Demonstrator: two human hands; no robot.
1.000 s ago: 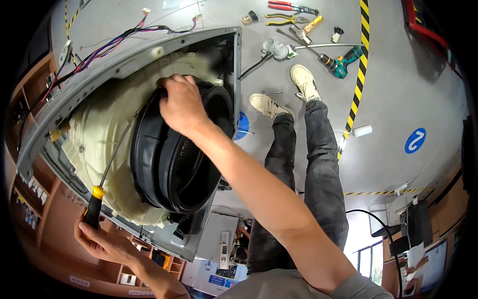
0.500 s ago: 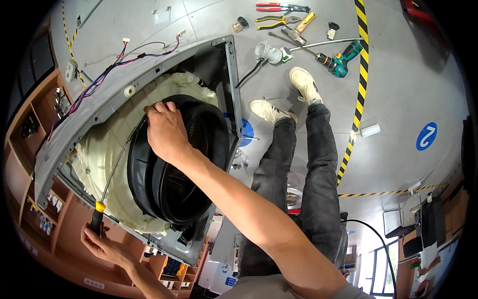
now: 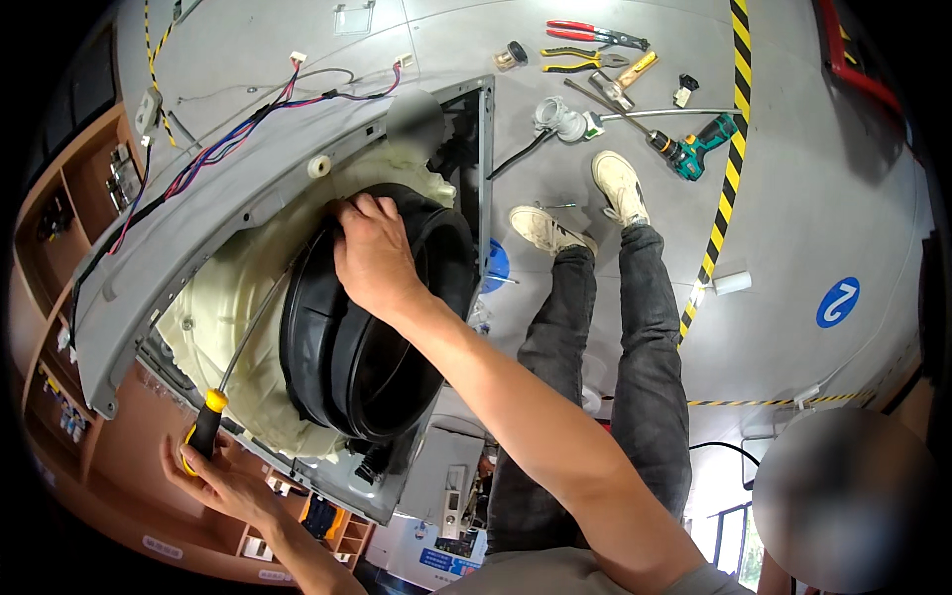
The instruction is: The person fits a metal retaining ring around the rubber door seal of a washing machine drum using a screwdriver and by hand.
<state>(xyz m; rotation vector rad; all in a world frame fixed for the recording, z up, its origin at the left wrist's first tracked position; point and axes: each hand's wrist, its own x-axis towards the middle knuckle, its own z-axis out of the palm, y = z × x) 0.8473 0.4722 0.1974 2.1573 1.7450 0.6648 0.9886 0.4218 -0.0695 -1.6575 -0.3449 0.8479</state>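
Note:
A black rubber door gasket sits on the cream plastic tub of an opened washing machine with a grey metal cabinet. My right hand is closed over the gasket's upper edge, its fingertips tucked behind the rubber and hidden. A long screwdriver with a black and yellow handle slants up between gasket and tub, its tip out of sight near my right fingers. At the lower left, my left hand holds the end of the handle, with the thumb and some fingers loosely around it.
A wire bundle runs along the cabinet's top edge. Beyond my feet lie red-handled pliers, yellow-handled pliers, a hammer and a teal cordless drill. Striped floor tape runs at right; wooden shelves stand left.
The whole view has shifted, so the machine and both hands appear farther right. The left fingers look more spread around the handle. My right hand stays on the gasket's edge.

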